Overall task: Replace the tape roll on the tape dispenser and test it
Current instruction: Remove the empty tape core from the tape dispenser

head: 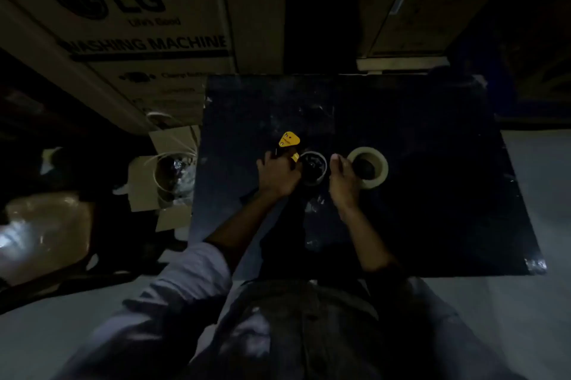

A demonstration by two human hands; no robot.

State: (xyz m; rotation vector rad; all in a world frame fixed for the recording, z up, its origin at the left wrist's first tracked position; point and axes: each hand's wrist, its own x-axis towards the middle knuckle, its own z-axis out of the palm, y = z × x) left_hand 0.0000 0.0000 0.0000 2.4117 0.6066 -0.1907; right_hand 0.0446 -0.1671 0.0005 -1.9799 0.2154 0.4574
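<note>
The scene is very dark. A tape dispenser with a yellow head point(289, 140) lies on the black table point(432, 194), and my left hand point(278, 174) is closed around its body. Its round hub, with a thin pale ring around it point(313, 167), sits just right of that hand. A pale tape roll point(369, 168) lies flat on the table to the right. My right hand point(343, 177) rests against the roll's left side, fingers on its rim; whether it grips the roll is unclear.
Large cardboard boxes point(129, 24) stand behind the table, one printed LG washing machine. An open carton with a clear bag inside point(173, 175) sits on the floor at the left. A plastic-wrapped bundle point(46, 231) lies further left. Pale floor surrounds the table.
</note>
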